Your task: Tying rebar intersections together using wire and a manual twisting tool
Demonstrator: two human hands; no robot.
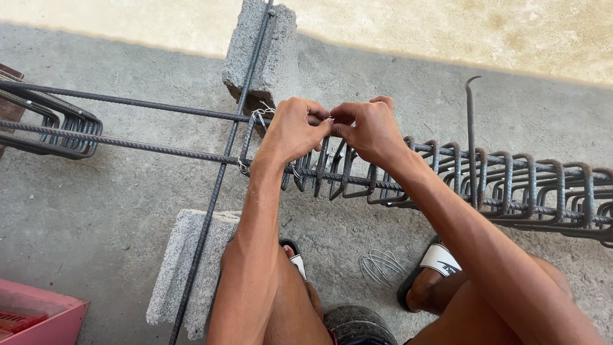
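Where both hands' fingers (pixel 338 121) meet, thin tie wire (pixel 330 119) sits pinched.

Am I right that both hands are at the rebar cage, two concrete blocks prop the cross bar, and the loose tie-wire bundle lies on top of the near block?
Not quite. The head view shows the tie-wire bundle on the concrete floor between the person's feet, not on the near block. The rest holds: left hand and right hand are at the rebar cage, with the far block under the cross bar.
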